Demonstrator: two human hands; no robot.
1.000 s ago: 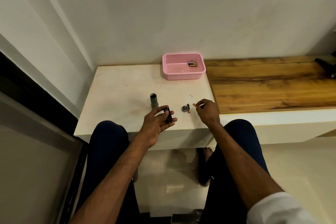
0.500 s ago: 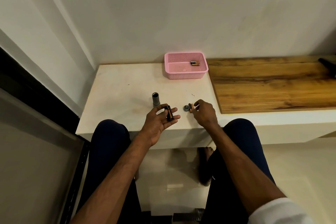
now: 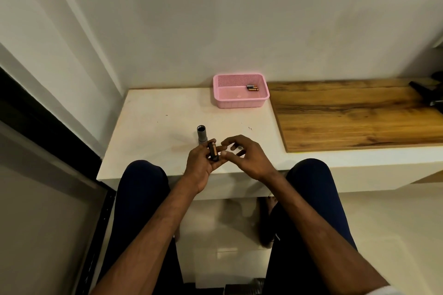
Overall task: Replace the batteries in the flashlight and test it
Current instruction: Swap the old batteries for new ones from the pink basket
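Note:
My left hand (image 3: 201, 166) is shut on a black battery holder (image 3: 212, 151) with a copper-coloured battery showing in it, just above the white counter's (image 3: 153, 127) front edge. My right hand (image 3: 249, 158) is right beside it, index finger and thumb tip at the holder's right side. Whether those fingers pinch a loose battery is hidden. A grey bit, likely the tail cap (image 3: 236, 147), shows between the right fingers. The grey flashlight body (image 3: 201, 135) stands upright, open end up, just behind my left hand.
A pink basket (image 3: 239, 103) at the back of the counter holds two batteries (image 3: 252, 88). A wooden board (image 3: 347, 117) covers the counter to the right, with a dark object (image 3: 426, 94) at its far end. My knees sit under the front edge.
My right hand reached to the loose battery beside the cap, then moved left to meet my left hand and the holder. The loose battery on the counter is no longer visible.

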